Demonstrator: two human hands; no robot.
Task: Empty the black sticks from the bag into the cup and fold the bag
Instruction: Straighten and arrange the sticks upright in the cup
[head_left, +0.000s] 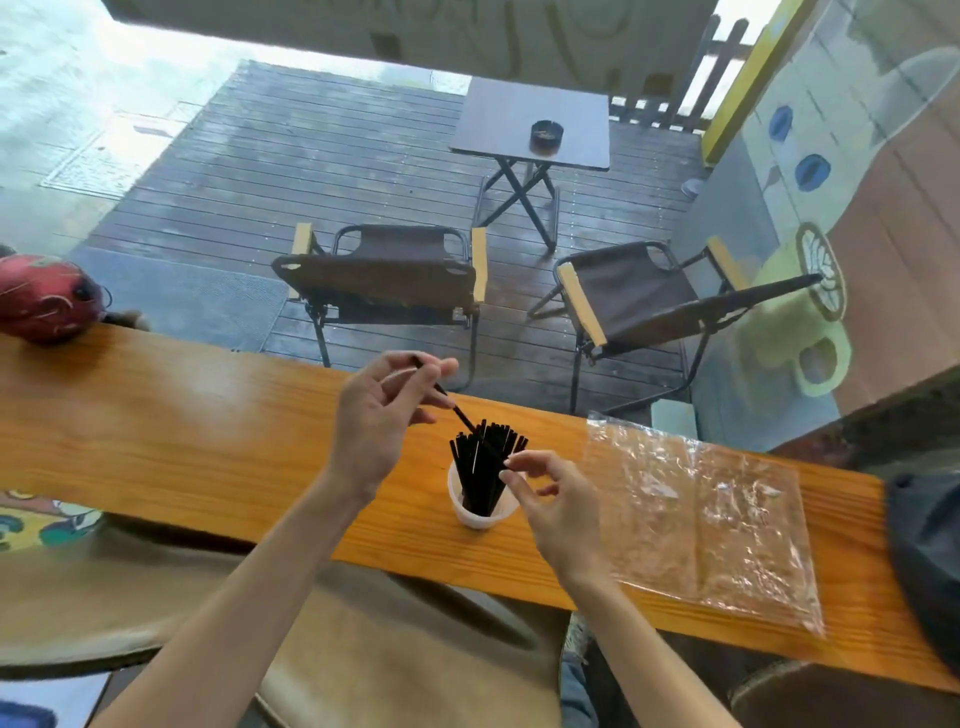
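A white cup (475, 514) stands on the wooden counter (156, 415) with several black sticks (485, 457) upright in it. My left hand (379, 415) is just left of and above the cup, pinching one black stick (452, 402) that slants down toward the bunch. My right hand (550, 499) is at the cup's right side, fingertips touching the sticks at the rim. The clear plastic bag (701, 514) lies flat and looks empty on the counter to the right of the cup.
A red helmet (47, 299) rests at the counter's far left. A dark cloth item (924, 551) sits at the right end. Beyond the glass are two folding chairs (384, 280) and a small table (530, 124) on a deck.
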